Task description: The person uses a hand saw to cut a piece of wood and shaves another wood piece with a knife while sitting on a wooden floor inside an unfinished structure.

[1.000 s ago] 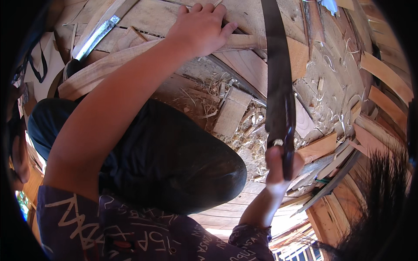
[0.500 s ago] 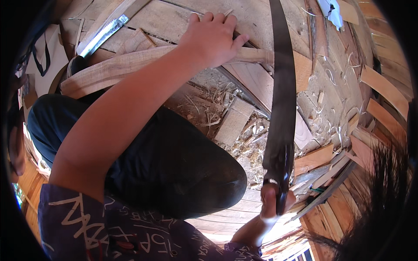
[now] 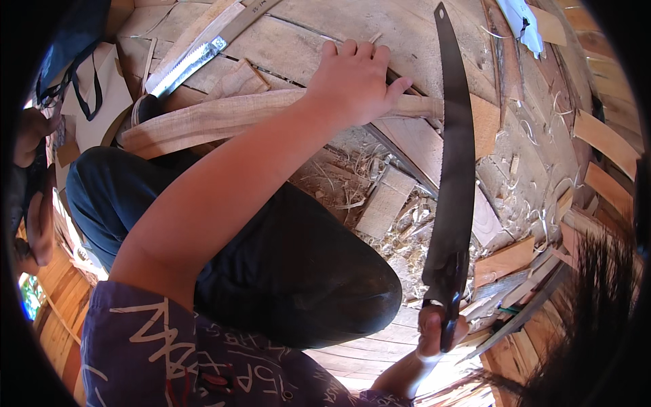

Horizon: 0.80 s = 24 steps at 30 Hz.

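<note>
My left hand (image 3: 356, 85) lies across a long, slightly curved wooden plank (image 3: 217, 115). Its fingers are stretched out toward the floorboards beyond, thumb spread to the right. On the right, my right hand (image 3: 434, 332) is wrapped round the dark handle of a handsaw (image 3: 456, 163). The saw's long, curved dark blade points up and away, its toothed edge facing left. In the picture the blade crosses the right end of the plank; whether they touch I cannot tell. My bent knee (image 3: 325, 271) is between my two arms, below the plank.
A second, shiny saw blade (image 3: 186, 68) lies at the far left. Wood shavings (image 3: 400, 230) and offcuts such as a short board (image 3: 386, 203) litter the floor. Curved planks (image 3: 603, 139) line the right side. Another person's hand (image 3: 44, 234) shows at the left edge.
The whole view has shifted, so things appear lower and further right, and the saw's tip now shows. My left hand stays on the plank; my right still grips the saw.
</note>
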Motion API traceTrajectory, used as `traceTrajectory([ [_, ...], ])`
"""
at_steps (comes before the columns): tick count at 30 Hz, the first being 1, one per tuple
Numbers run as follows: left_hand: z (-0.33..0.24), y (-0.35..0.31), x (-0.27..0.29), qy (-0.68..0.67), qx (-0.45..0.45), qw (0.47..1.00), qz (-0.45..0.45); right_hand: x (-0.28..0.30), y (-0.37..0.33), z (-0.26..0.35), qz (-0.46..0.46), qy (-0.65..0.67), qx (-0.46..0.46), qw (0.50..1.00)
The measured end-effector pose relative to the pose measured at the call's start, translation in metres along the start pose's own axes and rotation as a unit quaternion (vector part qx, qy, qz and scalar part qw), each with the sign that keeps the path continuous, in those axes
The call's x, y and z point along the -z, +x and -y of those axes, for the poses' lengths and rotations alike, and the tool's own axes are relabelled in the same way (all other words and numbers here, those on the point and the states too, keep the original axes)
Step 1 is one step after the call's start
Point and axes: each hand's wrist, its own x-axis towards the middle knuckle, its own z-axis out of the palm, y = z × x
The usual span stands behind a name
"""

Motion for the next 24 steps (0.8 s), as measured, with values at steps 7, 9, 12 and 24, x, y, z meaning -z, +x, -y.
traceTrajectory([
  [7, 0.014, -0.001, 0.001, 0.005, 0.012, 1.000, 0.019, -0.031, 0.049, 0.011, 0.072, -0.045, 0.082, 0.993],
  [9, 0.011, 0.005, 0.006, -0.001, 0.009, 1.000, 0.014, -0.014, 0.011, 0.010, 0.041, -0.008, 0.034, 0.999],
  [12, 0.003, 0.001, 0.005, 0.003, -0.008, 1.000, 0.006, -0.009, 0.008, 0.014, 0.007, 0.014, -0.006, 1.000],
  [24, 0.001, -0.003, 0.005, -0.014, -0.003, 1.000, 0.004, 0.003, 0.010, -0.028, 0.004, -0.017, 0.071, 0.997],
])
